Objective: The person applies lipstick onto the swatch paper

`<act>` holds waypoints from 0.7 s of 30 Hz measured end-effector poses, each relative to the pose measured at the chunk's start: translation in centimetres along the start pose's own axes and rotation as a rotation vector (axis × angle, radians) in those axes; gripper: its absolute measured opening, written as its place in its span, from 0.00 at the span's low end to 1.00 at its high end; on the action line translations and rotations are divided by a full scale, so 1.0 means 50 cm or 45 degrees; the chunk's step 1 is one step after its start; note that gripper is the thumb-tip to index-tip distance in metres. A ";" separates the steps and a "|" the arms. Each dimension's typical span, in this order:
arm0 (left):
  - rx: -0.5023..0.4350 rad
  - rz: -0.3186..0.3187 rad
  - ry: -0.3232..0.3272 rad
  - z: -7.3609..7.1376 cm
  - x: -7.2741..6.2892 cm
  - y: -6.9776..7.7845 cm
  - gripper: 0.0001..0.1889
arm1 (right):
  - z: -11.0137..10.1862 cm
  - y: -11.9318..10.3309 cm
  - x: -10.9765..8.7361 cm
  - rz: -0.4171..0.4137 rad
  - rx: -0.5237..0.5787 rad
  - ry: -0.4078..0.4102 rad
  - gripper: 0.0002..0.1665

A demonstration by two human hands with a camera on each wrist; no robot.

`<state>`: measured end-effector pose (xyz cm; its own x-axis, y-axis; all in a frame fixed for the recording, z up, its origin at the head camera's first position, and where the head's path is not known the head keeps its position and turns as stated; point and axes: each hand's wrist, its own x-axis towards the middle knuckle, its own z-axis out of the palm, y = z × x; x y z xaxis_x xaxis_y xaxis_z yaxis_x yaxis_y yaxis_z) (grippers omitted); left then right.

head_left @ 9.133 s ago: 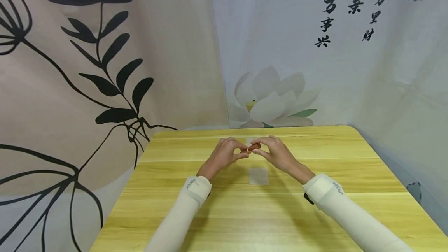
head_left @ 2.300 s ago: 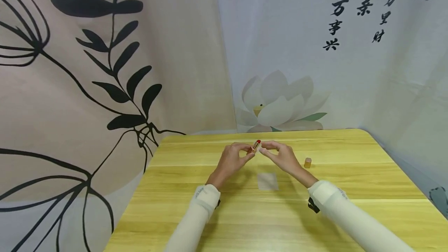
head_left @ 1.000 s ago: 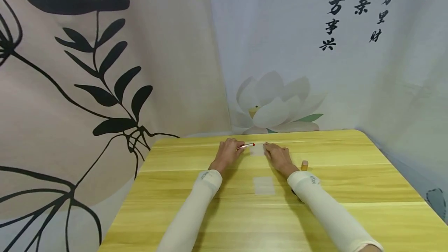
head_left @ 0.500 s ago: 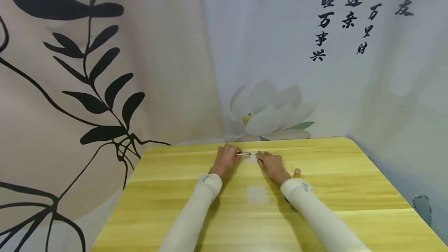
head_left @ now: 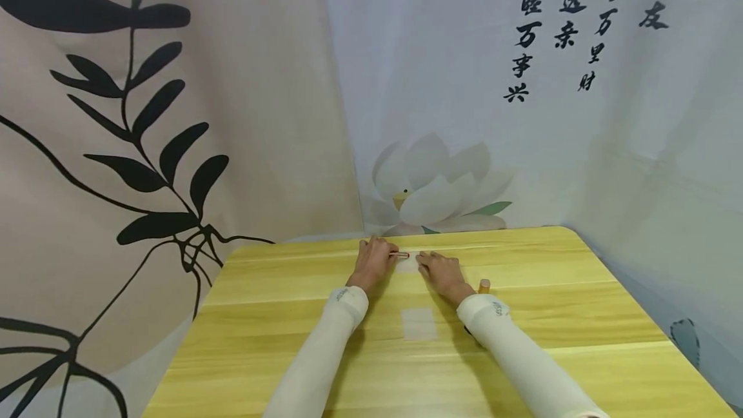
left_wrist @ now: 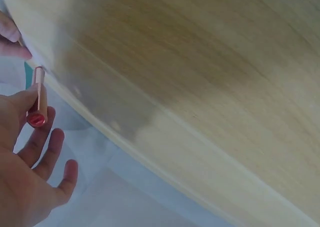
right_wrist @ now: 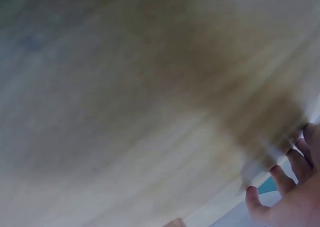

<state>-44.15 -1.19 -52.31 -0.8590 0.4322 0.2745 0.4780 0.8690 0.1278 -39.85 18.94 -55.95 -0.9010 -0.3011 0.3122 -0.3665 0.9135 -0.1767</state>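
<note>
Behind the yellow wood-grain tabletop (head_left: 249,321) hangs pale fabric (head_left: 273,82), printed with black leafy stems (head_left: 157,226) at left, a white lotus (head_left: 429,204), and black Chinese characters (head_left: 527,33) at right.

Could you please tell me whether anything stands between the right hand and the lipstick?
Nothing visible does: in the head view, only a gap separates the right hand from the lipstick pinched in the left hand, above a flat pale square. The orange-brown cap stands aside, near the right sleeve.

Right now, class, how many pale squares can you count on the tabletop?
2: the near square, toward the person, and the far square, between the left hand and right hand, perhaps partly covered. Others may be hidden.
</note>
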 end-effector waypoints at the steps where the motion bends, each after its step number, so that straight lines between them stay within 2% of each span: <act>1: 0.010 0.000 -0.003 0.001 -0.001 -0.001 0.05 | 0.000 -0.002 0.000 0.003 -0.001 -0.004 0.13; 9: -0.017 0.006 -0.016 0.001 -0.012 -0.003 0.06 | -0.001 -0.012 -0.001 0.016 0.006 -0.057 0.09; 18: -0.008 0.043 -0.025 -0.008 -0.018 0.003 0.06 | -0.008 -0.008 0.000 0.011 -0.016 -0.030 0.14; 21: 0.009 0.047 -0.037 -0.011 -0.023 0.006 0.07 | -0.008 -0.006 0.002 0.010 -0.021 -0.037 0.11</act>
<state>-42.92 -1.58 -52.06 -0.8460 0.4705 0.2508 0.5080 0.8541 0.1113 -39.73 18.76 -55.51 -0.9103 -0.3018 0.2833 -0.3559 0.9201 -0.1636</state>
